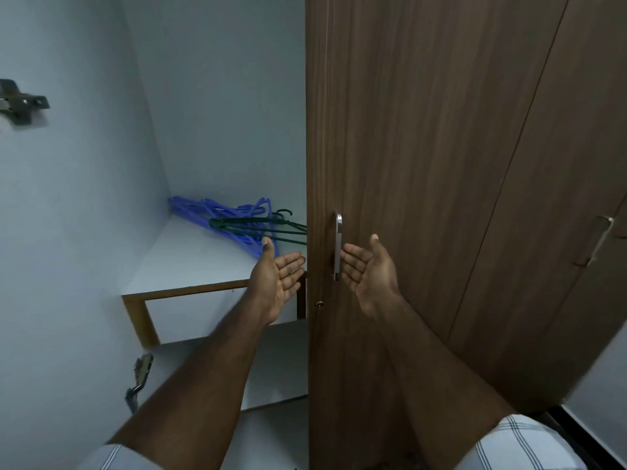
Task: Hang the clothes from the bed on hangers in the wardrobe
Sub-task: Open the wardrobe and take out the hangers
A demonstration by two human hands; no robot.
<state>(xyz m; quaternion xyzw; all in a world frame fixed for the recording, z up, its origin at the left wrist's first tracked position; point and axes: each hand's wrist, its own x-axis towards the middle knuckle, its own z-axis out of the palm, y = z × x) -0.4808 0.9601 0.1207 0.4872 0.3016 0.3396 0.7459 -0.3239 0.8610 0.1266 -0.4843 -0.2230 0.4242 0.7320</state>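
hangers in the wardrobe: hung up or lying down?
Lying down. The blue hangers and dark green hangers sit in a heap on the white shelf; neither hand touches them.

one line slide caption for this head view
Open hands, left and right, reach toward blue and dark hangers on a wardrobe shelf beside the door handle.

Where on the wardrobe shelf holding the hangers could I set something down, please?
The shelf is bare in front and left, between its wooden front edge and the hangers. The back right is crowded: blue and dark hangers pile against the closed door.
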